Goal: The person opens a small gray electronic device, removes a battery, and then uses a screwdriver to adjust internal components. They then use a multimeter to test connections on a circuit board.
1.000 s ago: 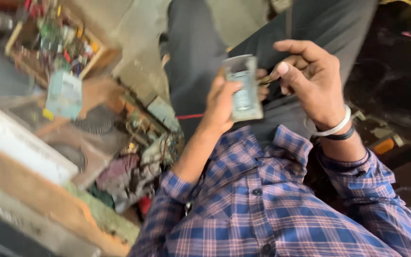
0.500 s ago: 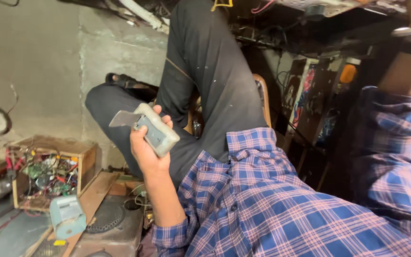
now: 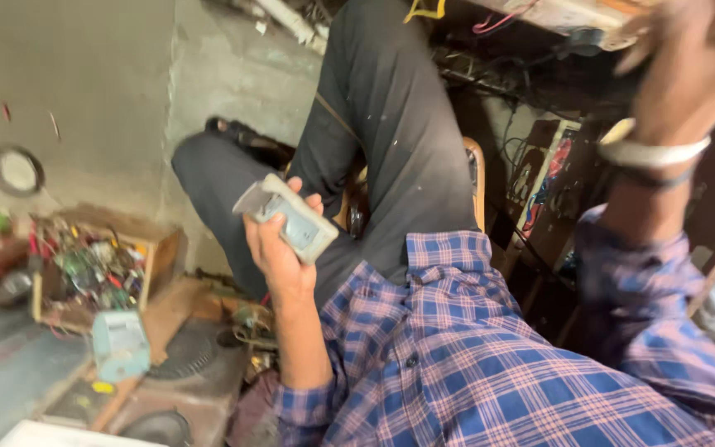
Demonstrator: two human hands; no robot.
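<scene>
Cluttered repair workshop: left hand (image 3: 279,248) grips the grey rectangular metal module (image 3: 290,219); right hand (image 3: 688,58), now raised overhead, finger state indeterminate.

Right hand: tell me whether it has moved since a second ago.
Yes. The right hand has gone from beside the small grey box up to the shelf overhead; left hand keeps the box.

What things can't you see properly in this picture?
- Right hand, head view: blurred and cut off by the top edge, so what it touches is unclear.
- Grey box-shaped part in the left hand: fingers cover its back, details too blurred.
- Wooden tray of small parts: pieces too small and blurred to tell apart.
- Round dark grille: what it belongs to is unclear.
</scene>
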